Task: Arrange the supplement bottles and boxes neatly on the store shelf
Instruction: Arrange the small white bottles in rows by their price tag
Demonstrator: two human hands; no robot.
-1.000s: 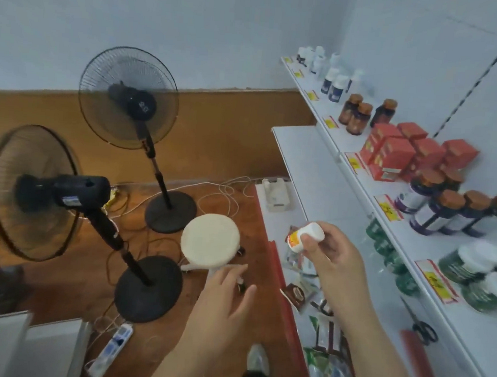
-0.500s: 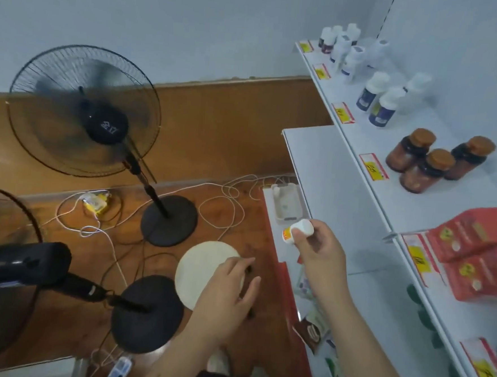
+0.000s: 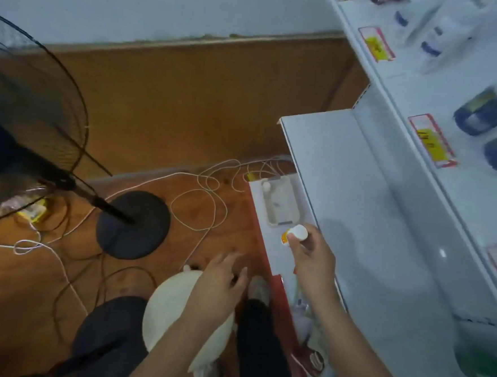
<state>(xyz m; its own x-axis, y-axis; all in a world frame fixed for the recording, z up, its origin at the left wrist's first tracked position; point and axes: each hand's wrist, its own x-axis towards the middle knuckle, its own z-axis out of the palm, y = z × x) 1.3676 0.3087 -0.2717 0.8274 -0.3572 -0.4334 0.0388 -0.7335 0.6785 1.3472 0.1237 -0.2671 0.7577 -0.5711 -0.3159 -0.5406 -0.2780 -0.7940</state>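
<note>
My right hand (image 3: 312,262) grips a small white supplement bottle (image 3: 294,235) with a yellow-orange label, held over the front edge of the lower white shelf (image 3: 366,214). My left hand (image 3: 220,283) hovers with loosely spread fingers, holding nothing, above a round cream stool seat (image 3: 168,306). On the upper shelf (image 3: 407,90) at the right stand blurred dark bottles (image 3: 487,116) and white bottles (image 3: 434,39) behind yellow price tags (image 3: 430,139).
A black standing fan (image 3: 25,119) fills the left side, its round base (image 3: 133,224) on the wooden floor amid tangled white cables (image 3: 205,206). A white tray-like device (image 3: 278,203) lies on the low ledge. Packets (image 3: 314,360) lie below the shelf near my legs.
The view has swung down and towards the shelf, so the shelves look larger. My right hand keeps the white bottle and sits slightly lower; my left hand stays over the stool.
</note>
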